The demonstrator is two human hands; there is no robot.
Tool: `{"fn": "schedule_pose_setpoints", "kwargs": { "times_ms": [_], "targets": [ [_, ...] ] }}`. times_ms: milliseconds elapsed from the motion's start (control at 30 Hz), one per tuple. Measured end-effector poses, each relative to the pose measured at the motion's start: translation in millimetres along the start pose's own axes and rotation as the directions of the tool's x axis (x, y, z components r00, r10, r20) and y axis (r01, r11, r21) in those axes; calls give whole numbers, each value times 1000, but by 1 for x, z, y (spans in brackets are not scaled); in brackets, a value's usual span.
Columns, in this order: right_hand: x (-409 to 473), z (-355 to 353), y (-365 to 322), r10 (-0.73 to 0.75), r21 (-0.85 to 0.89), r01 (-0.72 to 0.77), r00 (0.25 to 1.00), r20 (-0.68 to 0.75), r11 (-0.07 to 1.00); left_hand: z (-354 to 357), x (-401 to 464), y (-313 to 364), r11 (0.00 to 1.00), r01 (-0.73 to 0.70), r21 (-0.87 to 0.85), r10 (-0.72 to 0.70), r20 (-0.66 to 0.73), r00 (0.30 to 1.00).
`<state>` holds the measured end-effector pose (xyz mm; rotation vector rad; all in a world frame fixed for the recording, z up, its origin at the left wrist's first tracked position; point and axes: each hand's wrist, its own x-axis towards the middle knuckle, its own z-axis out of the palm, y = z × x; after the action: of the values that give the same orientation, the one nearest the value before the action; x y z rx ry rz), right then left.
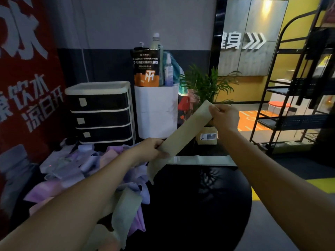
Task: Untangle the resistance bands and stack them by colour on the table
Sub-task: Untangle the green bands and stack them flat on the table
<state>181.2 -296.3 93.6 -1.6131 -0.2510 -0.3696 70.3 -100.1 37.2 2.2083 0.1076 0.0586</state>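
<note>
I hold a pale green resistance band (186, 128) stretched in the air above the black table (190, 205). My left hand (151, 150) grips its lower end and my right hand (223, 115) pinches its upper end. A loose tail of the band hangs below my left hand. Another pale green band (201, 159) lies flat at the table's far edge. A tangled heap of purple, pink and lilac bands (76, 171) covers the table's left side. One more green band (125, 212) droops near my left forearm.
Behind the table stand a black drawer unit (101, 113), a white bin (155, 113) with bottles and a pouch on top, and a potted plant (204, 84). A black metal rack (297, 98) stands at the right. A red banner covers the left wall.
</note>
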Motion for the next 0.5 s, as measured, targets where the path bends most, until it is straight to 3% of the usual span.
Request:
{"fn": "schedule_pose_setpoints", "kwargs": {
  "times_ms": [100, 267, 400, 500],
  "targets": [
    [11, -14, 27, 101, 11, -100, 993, -58, 995, -4, 7, -6, 985, 76, 157, -78, 7, 997],
    [24, -31, 75, 245, 54, -240, 961, -127, 969, -5, 25, -19, 962, 189, 196, -190, -11, 982],
    [30, -47, 109, 336, 67, -330, 931, -140, 942, -7, 39, -31, 932, 361, -38, -363, -81, 928],
    [33, -59, 134, 336, -43, -342, 936, -105, 939, 1, 55, -37, 901, 342, -268, -398, -193, 897]
  ]
}}
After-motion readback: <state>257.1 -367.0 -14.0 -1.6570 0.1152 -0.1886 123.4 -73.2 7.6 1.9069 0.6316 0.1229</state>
